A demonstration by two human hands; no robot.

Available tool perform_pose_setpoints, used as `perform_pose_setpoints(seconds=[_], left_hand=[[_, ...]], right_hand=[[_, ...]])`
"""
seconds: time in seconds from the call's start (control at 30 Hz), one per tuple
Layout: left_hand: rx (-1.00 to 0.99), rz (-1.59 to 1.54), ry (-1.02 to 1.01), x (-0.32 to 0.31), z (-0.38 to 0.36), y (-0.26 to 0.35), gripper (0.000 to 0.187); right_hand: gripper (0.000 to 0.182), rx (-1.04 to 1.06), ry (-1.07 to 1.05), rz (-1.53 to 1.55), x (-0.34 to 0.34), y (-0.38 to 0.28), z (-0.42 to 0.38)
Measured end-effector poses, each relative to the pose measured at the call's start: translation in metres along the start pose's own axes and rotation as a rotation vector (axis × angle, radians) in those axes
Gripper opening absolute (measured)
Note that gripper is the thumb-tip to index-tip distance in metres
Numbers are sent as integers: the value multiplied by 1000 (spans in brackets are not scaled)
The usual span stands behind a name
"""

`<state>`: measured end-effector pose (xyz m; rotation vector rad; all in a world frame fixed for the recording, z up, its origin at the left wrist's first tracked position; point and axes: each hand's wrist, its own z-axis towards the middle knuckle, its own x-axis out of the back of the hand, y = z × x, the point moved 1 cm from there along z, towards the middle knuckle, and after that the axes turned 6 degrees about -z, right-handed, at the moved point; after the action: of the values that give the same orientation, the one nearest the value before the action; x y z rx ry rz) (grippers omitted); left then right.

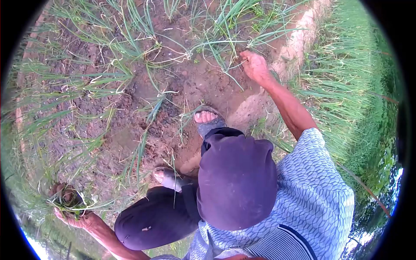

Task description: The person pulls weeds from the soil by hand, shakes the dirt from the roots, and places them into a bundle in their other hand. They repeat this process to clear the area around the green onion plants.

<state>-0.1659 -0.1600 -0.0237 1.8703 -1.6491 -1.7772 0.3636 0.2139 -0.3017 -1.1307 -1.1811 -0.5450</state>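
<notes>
At the lower left, my left hand [77, 220] is closed around a clump of pulled weeds [82, 204], with a dark brown lump of soil among the stems. My right hand [255, 67] reaches out to the upper right, low over the muddy soil. Its fingers are pinched together beside a green onion plant [229, 47], whose long leaves spread around the fingertips; I cannot tell what is between them. Another onion plant [158, 104] bends over the mud between my two hands.
Rows of onion plants [138, 26] grow in the wet soil [173, 82] ahead and to the left. A raised earth ridge [299, 43] borders the plot, with dense green grass [342, 91] beyond it. My sandalled foot [208, 119] stands on the mud, below my bent knees [236, 182].
</notes>
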Motion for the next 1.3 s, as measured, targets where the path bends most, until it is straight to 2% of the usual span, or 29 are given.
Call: perform_pose_setpoints(seconds=[0.03,0.07,0.13,0.17,0.27,0.3,0.4,0.5,0.6,0.7,0.8,0.93,1.0,1.1,1.2,1.27,1.3], left_hand=[[22,-44,3,0,-4,0,44],[40,-44,2,0,-3,-2,44],[62,-5,-4,-5,-1,-7,43],[64,34,-12,-8,0,-11,43],[100,33,-49,-22,1,-26,40],[162,-13,-105,-23,2,-29,41],[180,-67,-169,-18,7,-32,43],[178,11,-162,-19,5,-31,46],[130,81,-120,-5,4,-21,49],[133,108,-109,-5,3,-23,48],[121,136,-108,-14,3,-26,47],[303,-105,-232,-31,-1,-43,44],[229,-42,-159,-23,-1,-38,48],[223,22,-164,-16,0,-31,53],[233,32,-157,-10,1,-26,56],[288,-32,-164,-3,6,-23,56],[239,3,-104,-11,4,-29,52]], right_hand=[[25,12,47,14,-5,1,2],[23,-56,-88,-11,-6,6,-2],[19,-195,-367,-56,28,-32,-3],[21,-83,-277,9,13,-19,-10],[29,12,-139,-85,9,-29,-18],[30,-14,-138,-102,6,-32,-17],[22,-32,-233,-183,7,-34,-11],[16,-21,-251,-251,-8,-25,-7],[12,-16,-189,44,-16,-22,-5],[11,110,-39,72,-18,-35,-1],[12,134,-116,-81,-28,-39,12],[8,161,-186,-155,-37,-44,17],[7,167,-186,-220,-43,-40,19],[11,105,-110,50,-43,-35,19],[14,98,-13,170,-33,-37,13],[14,97,21,141,-32,-46,15],[15,112,31,108,-34,-53,18]])
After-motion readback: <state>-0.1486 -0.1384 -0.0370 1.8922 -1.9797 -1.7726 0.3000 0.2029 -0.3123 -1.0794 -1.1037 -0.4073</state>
